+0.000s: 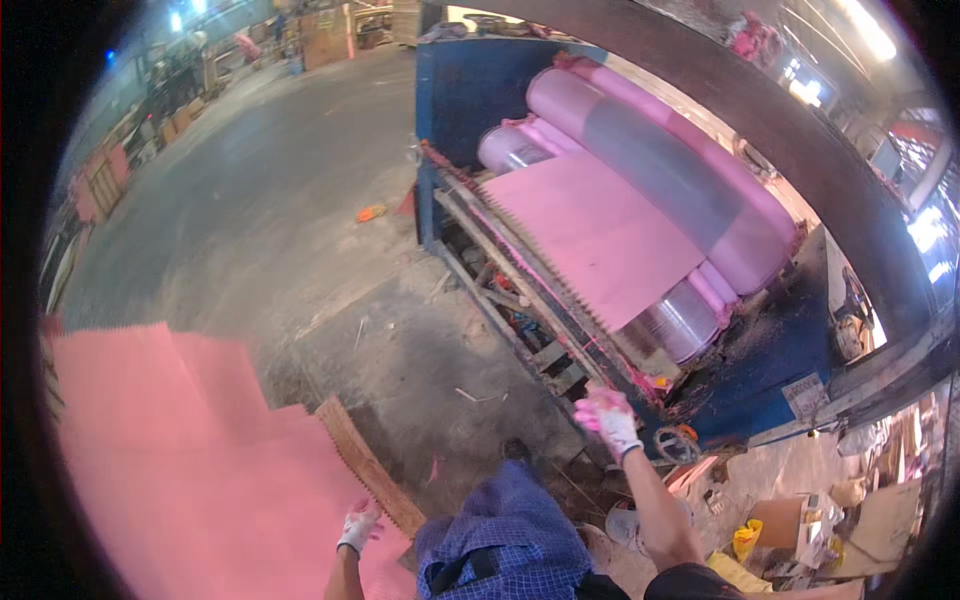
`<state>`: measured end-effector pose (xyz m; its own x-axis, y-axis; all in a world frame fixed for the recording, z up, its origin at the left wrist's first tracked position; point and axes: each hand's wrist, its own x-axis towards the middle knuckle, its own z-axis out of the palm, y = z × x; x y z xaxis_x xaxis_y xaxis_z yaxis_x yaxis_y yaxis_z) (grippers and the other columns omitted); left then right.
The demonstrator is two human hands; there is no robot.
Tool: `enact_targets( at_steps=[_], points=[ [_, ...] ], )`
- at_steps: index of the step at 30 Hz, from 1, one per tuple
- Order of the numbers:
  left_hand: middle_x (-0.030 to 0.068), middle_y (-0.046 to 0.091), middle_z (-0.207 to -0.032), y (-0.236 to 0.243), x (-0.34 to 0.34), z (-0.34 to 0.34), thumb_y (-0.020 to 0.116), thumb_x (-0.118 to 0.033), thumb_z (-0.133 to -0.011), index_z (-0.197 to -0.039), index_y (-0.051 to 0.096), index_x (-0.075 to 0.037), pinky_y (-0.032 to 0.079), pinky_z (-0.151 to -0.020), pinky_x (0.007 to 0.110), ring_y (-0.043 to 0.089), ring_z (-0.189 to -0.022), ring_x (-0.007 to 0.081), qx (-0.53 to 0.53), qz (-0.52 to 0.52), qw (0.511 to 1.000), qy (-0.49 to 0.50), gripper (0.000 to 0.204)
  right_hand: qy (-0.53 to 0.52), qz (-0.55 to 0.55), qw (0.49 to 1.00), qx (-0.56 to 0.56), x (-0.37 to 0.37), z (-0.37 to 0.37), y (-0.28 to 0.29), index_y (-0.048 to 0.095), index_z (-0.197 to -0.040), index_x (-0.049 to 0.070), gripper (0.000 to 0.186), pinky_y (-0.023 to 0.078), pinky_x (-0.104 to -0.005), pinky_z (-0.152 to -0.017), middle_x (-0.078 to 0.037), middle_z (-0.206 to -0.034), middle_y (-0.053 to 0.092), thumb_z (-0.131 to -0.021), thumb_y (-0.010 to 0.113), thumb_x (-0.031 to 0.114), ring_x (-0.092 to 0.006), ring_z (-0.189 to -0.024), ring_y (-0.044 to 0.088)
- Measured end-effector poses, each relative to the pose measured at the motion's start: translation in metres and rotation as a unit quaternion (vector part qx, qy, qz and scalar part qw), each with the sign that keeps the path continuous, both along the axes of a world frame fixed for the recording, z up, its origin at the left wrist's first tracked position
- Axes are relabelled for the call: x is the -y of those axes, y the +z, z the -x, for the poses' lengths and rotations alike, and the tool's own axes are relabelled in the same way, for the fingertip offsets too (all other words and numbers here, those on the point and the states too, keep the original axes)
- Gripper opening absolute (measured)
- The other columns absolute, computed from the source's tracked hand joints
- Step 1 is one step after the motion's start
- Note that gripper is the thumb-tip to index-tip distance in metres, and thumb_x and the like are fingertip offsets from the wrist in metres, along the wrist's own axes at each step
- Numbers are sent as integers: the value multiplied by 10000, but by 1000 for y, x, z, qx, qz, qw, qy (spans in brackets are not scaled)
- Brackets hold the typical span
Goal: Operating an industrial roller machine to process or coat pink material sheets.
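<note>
By the right edge of the pink stack, I've got the left grip, white-gloved, fingers part-spread and loosely curled. Can't tell from my feed whether it's touching the top sheet or just over it. Right grip, also gloved and stained pink, is off the near end of the machine's front edge, fingers bent. Can't tell if it's clamped on anything; pink at the fingers could be stain or scrap.

Pink stack is at lower left, sheets overlapping unevenly, zigzag ends showing. Brown board lies along its right edge, near the left grip.

Single pink sheet is on the machine, running from the big pink roller to the front edge, zigzag end along the front rails. Shiny lower roller shows beside it. Blue side panel stands at the machine's far end; handwheel at the near corner.

Further out: orange item on the floor left of the machine; cardboard box and yellow bag at lower right.
</note>
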<state>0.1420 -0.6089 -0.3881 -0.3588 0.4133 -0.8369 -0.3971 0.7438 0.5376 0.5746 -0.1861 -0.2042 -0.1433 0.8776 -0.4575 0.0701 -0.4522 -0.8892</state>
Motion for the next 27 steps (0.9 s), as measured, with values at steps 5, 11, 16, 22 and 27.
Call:
enact_targets(
  at_steps=[5, 11, 16, 22, 27],
  points=[
    [93, 627, -1251, 32, -174, -65, 823, -336, -839, -1515, 359, -58, 539, -864, 334, 625, -1087, 206, -11, -80, 985, -153, 866, -177, -117, 977, 31, -110, -94, -16, 628, -1219, 86, 357, 525, -242, -598, -80, -1011, 736, -991, 661, 358, -142, -728, 689],
    [119, 637, -1265, 31, -252, -82, 820, -401, -824, -1517, 362, -30, 499, -964, 353, 624, -1143, 238, -39, -47, 955, -292, 910, -241, 38, 964, -106, -218, -131, -98, 613, -1214, 132, 497, 478, -327, -610, -40, -1046, 608, -916, 695, 521, -143, -776, 596],
    [155, 635, -1279, 53, -245, -74, 801, -468, -796, -1504, 388, -5, 482, -1009, 373, 610, -1199, 279, -133, 44, 963, -230, 942, -188, 115, 961, -169, -271, -103, -98, 493, -1432, 129, 756, 465, -467, -994, -96, -1362, 565, -935, 538, 697, -274, -1212, 567],
    [148, 612, -1330, 16, -239, -58, 752, -512, -818, -1523, 348, -27, 467, -1049, 387, 607, -1217, 313, -139, 52, 981, -128, 946, -158, 39, 950, -265, -284, -82, -159, 399, -1517, 125, 690, 327, -478, -1182, -106, -1539, 445, -987, 561, 536, -296, -1405, 423],
    [157, 586, -1366, 27, -275, -78, 679, -352, -951, -1500, 339, -32, 447, -1086, 440, 570, -1256, 221, -102, -23, 967, -233, 721, -60, 256, 891, -369, -164, 39, -149, 548, -1388, 50, 422, 462, -506, -1092, -139, -1346, 614, -1012, 544, 241, -313, -1242, 583]
  ],
)
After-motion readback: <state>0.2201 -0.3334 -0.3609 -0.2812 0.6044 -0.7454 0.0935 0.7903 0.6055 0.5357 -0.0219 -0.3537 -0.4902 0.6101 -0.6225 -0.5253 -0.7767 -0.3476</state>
